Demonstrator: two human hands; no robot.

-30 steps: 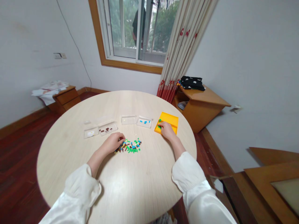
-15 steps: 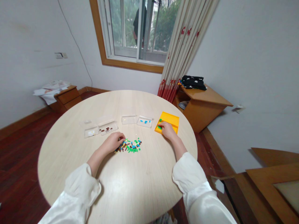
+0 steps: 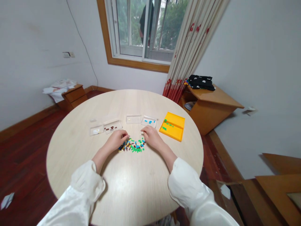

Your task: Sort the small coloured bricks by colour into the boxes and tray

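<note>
A pile of small building bricks in green, brown, blue and yellow lies mid-table. At its left edge is my left hand, fingers curled and tips pressed together; whatever they pinch is hidden. My right hand hovers by the pile's right edge, fingers a little apart, nothing seen in them. Farther right, an open yellow case holds several green bricks. Behind the pile stand clear boxes: one with blue bricks, one with brown bricks.
Another clear box has a tiny pale piece in it. At the left a clear box holds something white and yellow. All stand on a round wooden table. A wooden cabinet with dark cloth on top stands beyond the table's right side.
My right hand has left the yellow case and moved left to the pile, uncovering green bricks in the case. The left hand stays at the pile. The view has shifted slightly.
</note>
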